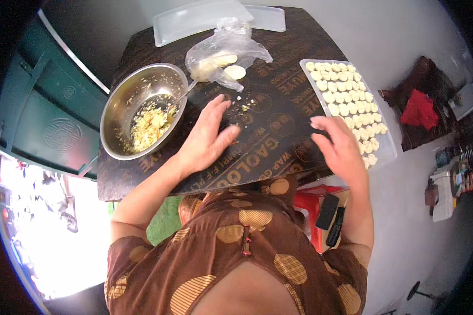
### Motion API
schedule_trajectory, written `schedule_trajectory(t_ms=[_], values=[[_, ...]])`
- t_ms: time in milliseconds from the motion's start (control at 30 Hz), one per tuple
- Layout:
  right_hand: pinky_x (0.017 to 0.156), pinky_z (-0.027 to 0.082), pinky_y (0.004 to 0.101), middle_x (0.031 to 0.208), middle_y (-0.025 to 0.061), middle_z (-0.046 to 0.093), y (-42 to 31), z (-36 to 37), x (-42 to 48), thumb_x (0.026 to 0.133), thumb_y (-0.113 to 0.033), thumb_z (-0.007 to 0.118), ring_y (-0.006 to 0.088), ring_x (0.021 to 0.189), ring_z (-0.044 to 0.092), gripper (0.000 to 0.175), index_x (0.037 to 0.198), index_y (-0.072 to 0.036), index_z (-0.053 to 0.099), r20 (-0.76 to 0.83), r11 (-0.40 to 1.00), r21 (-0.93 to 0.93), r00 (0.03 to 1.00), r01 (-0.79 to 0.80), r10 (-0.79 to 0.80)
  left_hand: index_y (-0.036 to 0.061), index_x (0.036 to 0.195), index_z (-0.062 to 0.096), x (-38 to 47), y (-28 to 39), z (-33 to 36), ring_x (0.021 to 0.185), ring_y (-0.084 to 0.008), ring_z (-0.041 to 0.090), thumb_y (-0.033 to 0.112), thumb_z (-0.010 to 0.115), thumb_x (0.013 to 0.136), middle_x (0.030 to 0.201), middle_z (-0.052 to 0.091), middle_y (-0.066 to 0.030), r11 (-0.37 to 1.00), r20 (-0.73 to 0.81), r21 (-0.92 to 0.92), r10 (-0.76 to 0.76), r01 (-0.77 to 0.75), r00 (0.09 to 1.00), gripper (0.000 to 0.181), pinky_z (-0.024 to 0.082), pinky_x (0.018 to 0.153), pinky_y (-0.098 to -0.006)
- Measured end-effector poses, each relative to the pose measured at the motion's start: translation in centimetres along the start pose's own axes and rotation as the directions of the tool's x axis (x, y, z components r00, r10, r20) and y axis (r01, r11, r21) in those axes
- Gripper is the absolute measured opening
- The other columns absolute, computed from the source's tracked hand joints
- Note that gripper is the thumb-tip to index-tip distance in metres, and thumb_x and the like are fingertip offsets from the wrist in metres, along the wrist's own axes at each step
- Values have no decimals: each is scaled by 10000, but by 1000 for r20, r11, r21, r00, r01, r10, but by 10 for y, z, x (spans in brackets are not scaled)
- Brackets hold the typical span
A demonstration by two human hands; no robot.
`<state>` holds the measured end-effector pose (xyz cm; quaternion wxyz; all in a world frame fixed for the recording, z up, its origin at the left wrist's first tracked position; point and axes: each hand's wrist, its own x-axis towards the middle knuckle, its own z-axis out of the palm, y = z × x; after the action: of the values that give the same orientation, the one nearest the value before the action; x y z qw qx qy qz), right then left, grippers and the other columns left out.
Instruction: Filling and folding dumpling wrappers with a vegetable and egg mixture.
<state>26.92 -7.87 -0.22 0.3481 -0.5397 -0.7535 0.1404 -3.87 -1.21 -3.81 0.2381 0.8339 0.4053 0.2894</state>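
Note:
My left hand is over the dark plywood table, fingers apart and nothing in it. To its left stands a steel bowl with crumbly yellow-and-white filling and a metal utensil handle leaning on the rim. My right hand, empty with thumb and fingers apart, is beside a white plastic tray. Rows of small pale dumplings fill most of that tray; hand and forearm hide its near left part. Beyond my left hand, a clear plastic bag holds pale dough pieces, and a round dough wrapper lies at its opening.
Filling crumbs lie on the tabletop. Two translucent trays rest at the far edge. A red stool below the table carries a black phone and another black object. A green metal door is at left.

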Motion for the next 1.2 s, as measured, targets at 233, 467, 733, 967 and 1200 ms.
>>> schedule_trajectory(t_ms=[233,467,733,967,1200], values=[[1029,381,446,1290,247,489,17,54,4,876,-238,662,401,1211,463,575,1321,18,403,20,986,-144,996,87,-85,-213,1365,161,-68,7,21,1350,-535,209,704,534,802,1420,201,-424,808,5,586,-84,65,996,1139,174,1140,-541],[1123,264,492,1416,332,329,41,73,-12,920,-407,580,463,1353,287,768,1401,100,261,106,928,-361,993,89,-54,-215,1350,186,-51,-2,34,1319,-511,263,740,510,782,1381,282,-393,733,-75,669,-97,122,992,1157,195,1128,-526],[1157,188,488,1467,339,253,34,80,-4,911,-526,523,459,1397,204,892,1441,102,175,174,897,-440,984,47,34,-193,1296,278,18,-14,51,1142,-455,415,644,604,789,1208,417,-312,802,-171,596,169,-35,971,1031,347,1000,-506],[1152,203,492,1451,353,265,35,94,14,903,-510,548,464,1386,230,913,1440,115,154,174,894,-432,984,116,-44,-67,1346,338,59,-34,65,1214,-424,447,461,573,912,1310,443,-288,971,-47,184,162,-151,986,722,393,1001,-454],[1123,271,477,1420,348,319,35,113,58,903,-417,588,464,1352,292,864,1425,133,173,114,956,-271,990,112,-83,-45,1314,427,51,-41,51,1163,-242,562,307,368,1033,1221,589,-170,688,-130,-716,32,-116,991,454,402,1025,-339]])
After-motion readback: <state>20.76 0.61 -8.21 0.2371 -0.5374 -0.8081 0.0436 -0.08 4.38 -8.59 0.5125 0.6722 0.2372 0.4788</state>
